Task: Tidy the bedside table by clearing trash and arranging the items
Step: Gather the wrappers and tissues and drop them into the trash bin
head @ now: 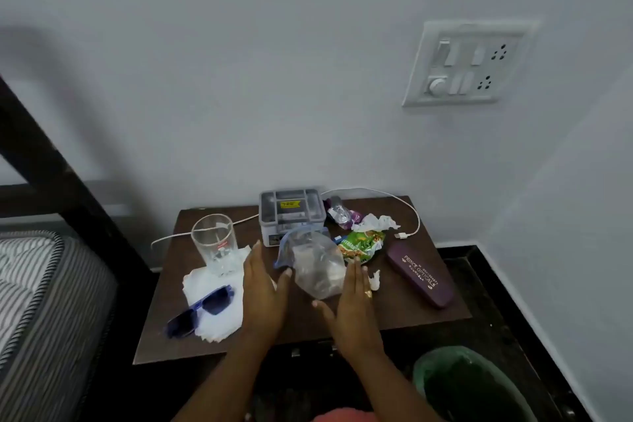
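Clearly little is done yet: the table (pixel 404 305) is crowded, and the bin (pixel 442 377) on the floor at its right front corner looks empty, though its dark inside is hard to read; so the clearing seems, by my judgement, to be at its start. Both hands flank a clear bag (pixel 317 267) in the middle of the table; the left hand (pixel 262 288) lies flat with fingers straight and together, its thumb tip touching the bag's left edge; the right hand (pixel 349 298) is likewise flat, fingers extended along the bag's right side, thumb spread under its near end; neither has closed on it, so the bag is bracketed, not gripped.

The bag is crumpled, see-through plastic with a blue strip along its left edge; something pale shows inside, too blurred to name; it leans against a grey box (pixel 291 212) at the back.

Left to clear, I judge: the bag, a green wrapper (pixel 363 243) just right of it, a white wad (pixel 376 223) behind that, a purple-and-clear wrapper (pixel 342 214) by the box, and a small scrap (pixel 375 279) beside the right hand. Left to arrange: a glass (pixel 214 243) standing on tissue (pixel 219 319), blue sunglasses (pixel 200 310) lying on the same tissue, a purple case (pixel 421 276) at the right, and a white cable (pixel 407 212) trailing across the back.
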